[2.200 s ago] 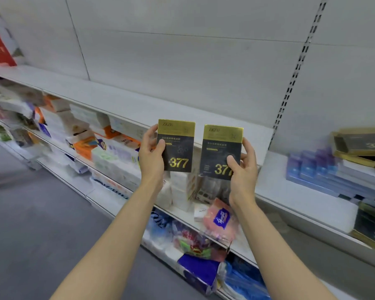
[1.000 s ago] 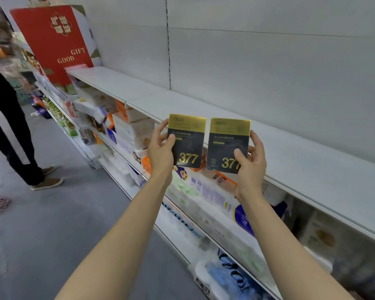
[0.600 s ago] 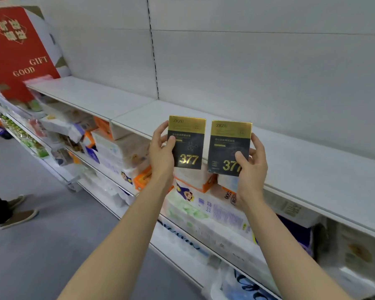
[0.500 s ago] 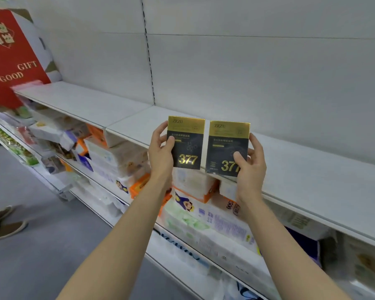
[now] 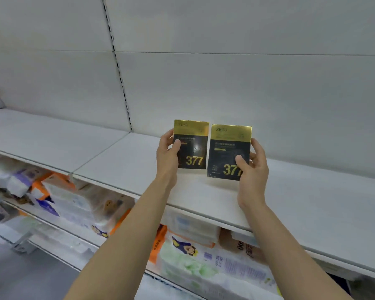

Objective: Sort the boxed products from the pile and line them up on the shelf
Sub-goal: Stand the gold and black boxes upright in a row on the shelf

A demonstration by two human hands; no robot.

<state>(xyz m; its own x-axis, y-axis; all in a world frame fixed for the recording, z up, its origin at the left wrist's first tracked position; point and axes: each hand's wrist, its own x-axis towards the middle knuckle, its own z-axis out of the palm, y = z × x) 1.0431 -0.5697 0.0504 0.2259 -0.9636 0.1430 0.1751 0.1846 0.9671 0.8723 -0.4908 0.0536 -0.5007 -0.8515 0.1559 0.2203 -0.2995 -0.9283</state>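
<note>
I hold two flat black-and-gold boxes marked "377" upright over the white shelf (image 5: pixel 121 165). My left hand (image 5: pixel 168 152) grips the left box (image 5: pixel 193 146) by its left edge, thumb on the front. My right hand (image 5: pixel 252 167) grips the right box (image 5: pixel 227 152) by its right edge and lower corner. The two boxes stand side by side, almost touching, with the right one slightly lower. Both sit just above or at the shelf surface; I cannot tell if they touch it.
The white back panel (image 5: pixel 225 83) rises behind the shelf, with a slotted upright (image 5: pixel 119 74) at the left. Below the shelf, a lower shelf is packed with tissue packs and orange boxes (image 5: pixel 156 245). Grey floor shows at the bottom left.
My view has swung from the pile at the right, past the aisle, toward the bare shelf. Both hands have carried the boxes forward over the shelf, and the right box now sits lower.
</note>
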